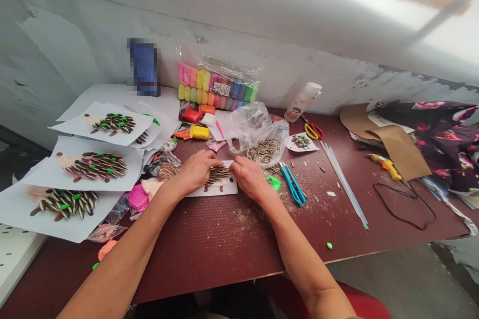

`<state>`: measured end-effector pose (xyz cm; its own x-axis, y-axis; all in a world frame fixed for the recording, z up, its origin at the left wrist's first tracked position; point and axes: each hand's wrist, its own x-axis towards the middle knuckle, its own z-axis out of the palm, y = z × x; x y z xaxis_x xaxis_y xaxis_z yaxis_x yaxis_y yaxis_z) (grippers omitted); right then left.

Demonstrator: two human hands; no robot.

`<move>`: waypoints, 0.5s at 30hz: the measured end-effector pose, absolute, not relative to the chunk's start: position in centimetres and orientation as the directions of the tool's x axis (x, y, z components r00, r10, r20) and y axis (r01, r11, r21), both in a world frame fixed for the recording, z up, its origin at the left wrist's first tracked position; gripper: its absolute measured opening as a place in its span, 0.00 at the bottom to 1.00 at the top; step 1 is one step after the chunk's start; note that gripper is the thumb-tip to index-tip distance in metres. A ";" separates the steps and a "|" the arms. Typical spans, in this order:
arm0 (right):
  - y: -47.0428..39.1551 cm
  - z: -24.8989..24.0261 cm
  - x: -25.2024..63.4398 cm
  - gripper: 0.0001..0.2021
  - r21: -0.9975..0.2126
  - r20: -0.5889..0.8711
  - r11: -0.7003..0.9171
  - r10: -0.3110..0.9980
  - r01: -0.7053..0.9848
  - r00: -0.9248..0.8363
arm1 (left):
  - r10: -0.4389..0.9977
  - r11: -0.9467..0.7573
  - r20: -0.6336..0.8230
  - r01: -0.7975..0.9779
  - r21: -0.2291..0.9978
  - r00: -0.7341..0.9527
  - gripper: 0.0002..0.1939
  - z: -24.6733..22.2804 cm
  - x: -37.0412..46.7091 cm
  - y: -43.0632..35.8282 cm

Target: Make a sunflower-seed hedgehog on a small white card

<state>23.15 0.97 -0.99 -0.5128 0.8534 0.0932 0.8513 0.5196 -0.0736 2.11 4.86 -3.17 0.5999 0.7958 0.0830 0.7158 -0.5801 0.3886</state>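
A white card lies on the table between my hands. On it is a hedgehog figure with a pale clay head, brown feet and sunflower seeds as spines. My left hand rests over the card's left part, fingers curled together at the seeds. At the head end, my right hand has its fingers bent in against the figure's upper edge. My fingers hide whatever either hand pinches. Just behind my right hand, a clear plastic bag holds loose sunflower seeds.
Sheets with finished seed hedgehogs overlap at left. Behind stand a pack of coloured clay and a white bottle. To the right lie a teal cutter, scissors, glue sticks and a yellow glue gun with its cord.
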 end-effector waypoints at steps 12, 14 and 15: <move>0.9 -0.4 24.5 0.09 -0.229 0.097 0.389 0.921 0.892 -0.376 | 0.829 -0.528 0.085 0.722 0.448 0.553 0.28 -2.7 2.0 4.8; 1.0 -0.2 25.0 0.09 -0.223 0.090 0.298 0.955 0.928 -0.284 | 0.835 -0.521 0.103 0.716 0.465 0.541 0.27 -3.0 1.8 4.8; 1.1 -0.2 25.2 0.10 -0.214 0.079 0.250 0.968 0.944 -0.238 | 0.837 -0.520 0.114 0.713 0.470 0.535 0.27 -3.1 1.7 4.8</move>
<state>25.20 1.07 -0.17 -0.2380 0.9681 0.0786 0.9443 0.2496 -0.2144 1.73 4.84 -3.07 0.5354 0.8369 0.1138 0.7130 -0.5201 0.4704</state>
